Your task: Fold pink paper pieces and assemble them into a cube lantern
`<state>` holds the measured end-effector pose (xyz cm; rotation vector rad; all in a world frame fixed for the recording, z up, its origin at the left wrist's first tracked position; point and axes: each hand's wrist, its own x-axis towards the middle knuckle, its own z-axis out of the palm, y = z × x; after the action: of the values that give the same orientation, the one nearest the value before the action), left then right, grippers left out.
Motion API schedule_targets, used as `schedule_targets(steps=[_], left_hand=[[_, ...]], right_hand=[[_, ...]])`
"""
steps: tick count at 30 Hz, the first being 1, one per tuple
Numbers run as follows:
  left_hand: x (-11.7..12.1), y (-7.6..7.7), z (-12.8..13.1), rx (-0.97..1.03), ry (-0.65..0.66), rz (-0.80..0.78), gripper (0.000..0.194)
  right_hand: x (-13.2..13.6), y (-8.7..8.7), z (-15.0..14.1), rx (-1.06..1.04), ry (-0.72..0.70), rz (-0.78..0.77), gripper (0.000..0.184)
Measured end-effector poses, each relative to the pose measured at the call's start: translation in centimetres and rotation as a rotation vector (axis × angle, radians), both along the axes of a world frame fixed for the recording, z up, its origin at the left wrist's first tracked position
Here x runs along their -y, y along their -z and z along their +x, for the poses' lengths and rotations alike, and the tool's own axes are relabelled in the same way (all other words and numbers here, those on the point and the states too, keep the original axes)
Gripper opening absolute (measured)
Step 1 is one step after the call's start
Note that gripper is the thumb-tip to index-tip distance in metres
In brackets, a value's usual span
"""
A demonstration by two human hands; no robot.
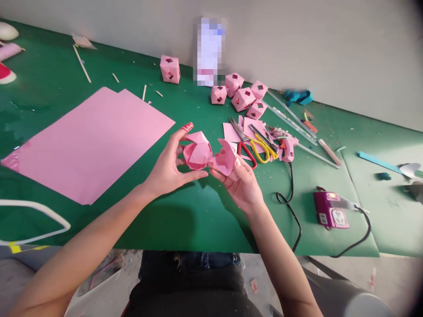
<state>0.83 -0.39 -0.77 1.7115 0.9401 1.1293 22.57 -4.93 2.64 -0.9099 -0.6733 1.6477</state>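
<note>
Both hands hold a partly folded pink paper piece (201, 152) above the green table (185, 215). My left hand (168, 169) curls round its left side, fingers pinched on the folds, a red nail showing on top. My right hand (239, 182) grips the flap at its right end from below. Several finished pink paper cubes (243, 97) with diamond holes lie near the wall, and one more cube (170, 69) sits apart to their left.
Large pink paper sheets (92, 141) lie on the left. Right of my hands are scissors (253, 145), a pink glue gun (288, 149) with a black cord, a purple power adapter (330, 210), rulers (292, 121) and paper scraps. A blurred bottle (210, 50) stands by the wall.
</note>
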Motion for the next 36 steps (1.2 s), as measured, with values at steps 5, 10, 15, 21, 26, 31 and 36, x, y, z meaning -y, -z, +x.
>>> schedule_targets(steps=[5, 10, 15, 21, 26, 31, 36], left_hand=[[0.5, -0.9, -0.2, 0.087, 0.109, -0.069, 0.113], [0.2, -1.5, -0.7, 0.202, 0.098, -0.127, 0.095], [0.1, -1.5, -0.9, 0.270, 0.104, -0.079, 0.094], [-0.2, -1.7, -0.8, 0.369, 0.148, -0.040, 0.083], [-0.5, -1.6, -1.2, 0.338, 0.082, 0.027, 0.093], [0.3, -1.5, -1.1, 0.177, -0.042, 0.098, 0.100], [1.3, -1.6, 0.0, 0.061, -0.099, 0.178, 0.094]], right_hand=[[-0.1, 0.1, 0.7, 0.036, 0.053, -0.003, 0.039], [-0.5, 0.4, 1.3, 0.010, 0.119, -0.016, 0.035], [-0.5, 0.2, 1.4, -0.019, 0.098, -0.040, 0.041], [-0.1, 0.4, 1.0, -0.019, 0.012, -0.034, 0.040], [0.0, -0.3, 1.3, 0.064, -0.009, 0.053, 0.034], [0.3, -1.2, 1.7, 0.150, 0.080, 0.179, 0.033], [0.5, -1.8, 1.3, 0.062, 0.061, 0.181, 0.024]])
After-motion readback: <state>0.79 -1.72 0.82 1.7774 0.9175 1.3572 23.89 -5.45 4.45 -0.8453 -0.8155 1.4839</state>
